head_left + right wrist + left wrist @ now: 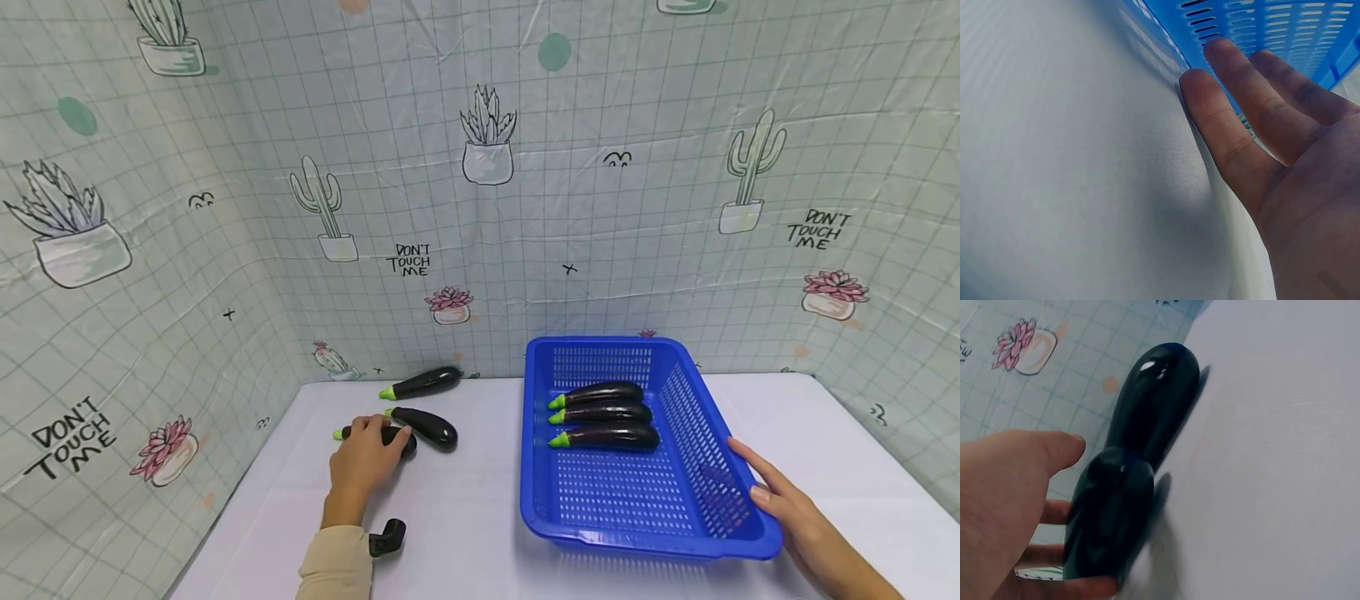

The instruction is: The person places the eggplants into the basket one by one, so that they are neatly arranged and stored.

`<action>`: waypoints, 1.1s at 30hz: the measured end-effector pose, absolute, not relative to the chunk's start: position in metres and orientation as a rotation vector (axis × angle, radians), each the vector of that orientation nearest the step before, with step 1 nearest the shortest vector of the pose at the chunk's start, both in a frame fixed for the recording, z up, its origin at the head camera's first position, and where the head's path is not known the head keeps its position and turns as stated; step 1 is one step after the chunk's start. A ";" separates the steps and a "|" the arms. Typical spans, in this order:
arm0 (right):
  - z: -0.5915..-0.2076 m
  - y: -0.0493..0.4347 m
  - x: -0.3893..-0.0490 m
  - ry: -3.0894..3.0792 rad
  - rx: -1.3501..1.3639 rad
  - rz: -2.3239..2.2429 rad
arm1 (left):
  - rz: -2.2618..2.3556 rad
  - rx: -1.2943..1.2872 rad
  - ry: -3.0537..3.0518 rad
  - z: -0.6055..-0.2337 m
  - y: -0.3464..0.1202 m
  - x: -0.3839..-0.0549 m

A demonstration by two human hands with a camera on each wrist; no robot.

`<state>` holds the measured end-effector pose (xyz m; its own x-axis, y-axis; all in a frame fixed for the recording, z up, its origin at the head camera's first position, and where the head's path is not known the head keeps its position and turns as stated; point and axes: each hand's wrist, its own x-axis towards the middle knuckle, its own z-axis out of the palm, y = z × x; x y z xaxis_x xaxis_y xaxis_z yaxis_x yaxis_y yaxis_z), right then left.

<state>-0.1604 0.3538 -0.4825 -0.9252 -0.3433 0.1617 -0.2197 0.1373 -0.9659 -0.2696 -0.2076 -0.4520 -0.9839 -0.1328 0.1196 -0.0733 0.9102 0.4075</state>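
Observation:
In the head view my left hand (365, 458) is over a dark eggplant (390, 435) at the left, covering its middle. The left wrist view shows that eggplant (1110, 515) beside spread fingers (1054, 555), with the thumb standing a little apart from it. Another eggplant (426, 427) lies right beside it, and a third eggplant (423, 382) lies farther back. At the right my right hand (798, 517) is at the side of a blue plastic basket (723, 433). Its fingers (1266, 112) extend fairly straight along the basket's outer wall, and its thumb is at the rim.
Inside the basket, three eggplants (603, 414) lie side by side, green stems to the left. A patterned curtain (480, 225) walls off the back and sides of the white table (465, 517). A black device (387, 537) sits at my left wrist.

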 end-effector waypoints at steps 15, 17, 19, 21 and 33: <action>-0.483 0.353 -0.160 2.314 -0.568 -1.912 | -0.648 0.245 -2.951 -0.450 -0.200 -0.269; -0.483 0.354 -0.161 2.315 -0.566 -1.911 | -0.659 0.240 -2.955 -0.449 -0.200 -0.269; -0.483 0.354 -0.161 2.314 -0.560 -1.908 | -0.677 0.245 -2.954 -0.449 -0.200 -0.268; -0.483 0.354 -0.161 2.315 -0.557 -1.907 | -0.703 0.251 -2.945 -0.450 -0.201 -0.269; -0.480 0.352 -0.160 2.256 -0.617 -1.947 | -0.948 0.243 -2.805 -0.449 -0.202 -0.268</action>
